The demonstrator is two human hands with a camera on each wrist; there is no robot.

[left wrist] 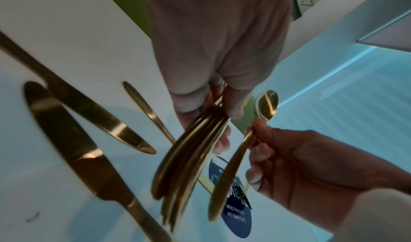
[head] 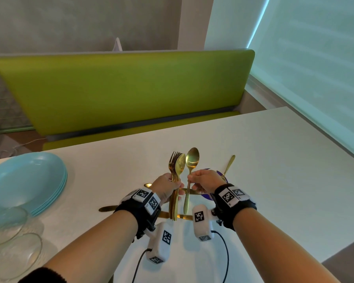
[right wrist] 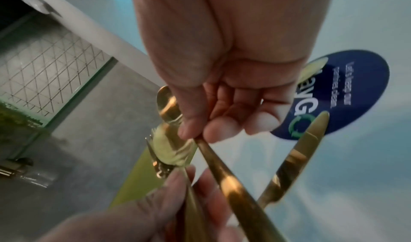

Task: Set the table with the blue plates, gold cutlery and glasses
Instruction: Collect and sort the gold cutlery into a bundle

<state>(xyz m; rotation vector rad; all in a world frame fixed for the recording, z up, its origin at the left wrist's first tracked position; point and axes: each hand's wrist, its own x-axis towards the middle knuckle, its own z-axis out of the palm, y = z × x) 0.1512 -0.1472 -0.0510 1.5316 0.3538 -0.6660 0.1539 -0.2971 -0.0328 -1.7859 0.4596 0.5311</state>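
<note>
1. Gold metal cutlery bundle [head: 175,176], forks plus a spoon, heads up, held above the white counter [head: 264,160]; left hand [head: 166,187] has its fingers wrapped round the handles.
2. Right hand [head: 204,180] pinches a single gold spoon [head: 190,170] by the neck, thumb and fingertips [right wrist: 213,131] on it, bowl up, just beside the bundle, not clearly touching.
3. Gold knives [left wrist: 73,150] lie flat on the counter under and between the hands, blades crossing loosely; count unclear.
4. One more gold handle [head: 229,165] lies on the counter right of the right hand, near a round dark blue sticker [right wrist: 353,91] with white text.
5. Stack of pale blue plates [head: 29,180] at the counter's left edge, well apart from the hands.
6. Clear glass bowls [head: 12,242] sit nearer than the plates, lower left.
7. Green padded bench seat [head: 121,88] behind the counter.
</note>
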